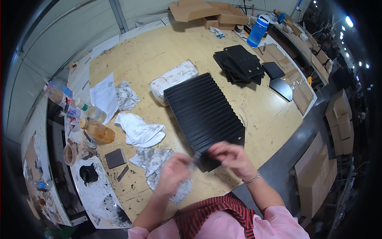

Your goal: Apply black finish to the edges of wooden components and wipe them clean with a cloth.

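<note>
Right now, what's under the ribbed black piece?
A white block shows past the far end of the ribbed piece. Whether it runs underneath, I can't tell; anything else beneath is covered.

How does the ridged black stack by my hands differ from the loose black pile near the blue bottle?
The ridged stack is long and evenly stepped, while the loose pile is shorter, its pieces turned at different angles. The ridged stack's near end is by your right hand; the loose pile lies farther off, near the blue bottle. Both are black.
</note>
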{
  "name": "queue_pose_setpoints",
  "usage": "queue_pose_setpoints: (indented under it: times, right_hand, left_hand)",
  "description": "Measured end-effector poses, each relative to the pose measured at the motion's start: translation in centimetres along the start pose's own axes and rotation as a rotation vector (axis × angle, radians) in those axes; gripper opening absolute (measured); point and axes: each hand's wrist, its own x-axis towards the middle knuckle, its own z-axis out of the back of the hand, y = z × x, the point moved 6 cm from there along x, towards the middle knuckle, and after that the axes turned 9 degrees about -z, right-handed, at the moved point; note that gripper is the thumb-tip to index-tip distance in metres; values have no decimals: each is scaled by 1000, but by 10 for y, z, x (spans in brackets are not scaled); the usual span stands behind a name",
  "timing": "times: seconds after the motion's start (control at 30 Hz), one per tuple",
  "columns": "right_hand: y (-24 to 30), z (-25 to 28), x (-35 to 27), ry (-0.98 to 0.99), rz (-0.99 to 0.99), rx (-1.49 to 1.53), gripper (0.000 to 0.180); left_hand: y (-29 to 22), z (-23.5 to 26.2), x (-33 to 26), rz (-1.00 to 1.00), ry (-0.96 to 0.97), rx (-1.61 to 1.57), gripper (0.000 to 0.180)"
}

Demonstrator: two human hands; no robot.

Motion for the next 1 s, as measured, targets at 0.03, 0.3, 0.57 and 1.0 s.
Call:
queue_pose_setpoints:
  times: [0.03, 0.3, 0.57, 1.0]
  right_hand:
    - [10, 22, -7, -189, 168, -80, 41]
    - [-28, 146, -13, -609, 173, -622, 97]
    - [-48, 151, 8, -450, 38, -421, 82]
    - [-62, 155, 11, -398, 108, -244, 77]
  left_hand:
    - [-26, 13, 12, -259, -64, 496, 28]
    - [-56, -8, 63, -806, 101, 1520, 45]
    - [-41, 13, 61, -776, 113, 1659, 47]
    - [-38, -11, 64, -852, 232, 1635, 54]
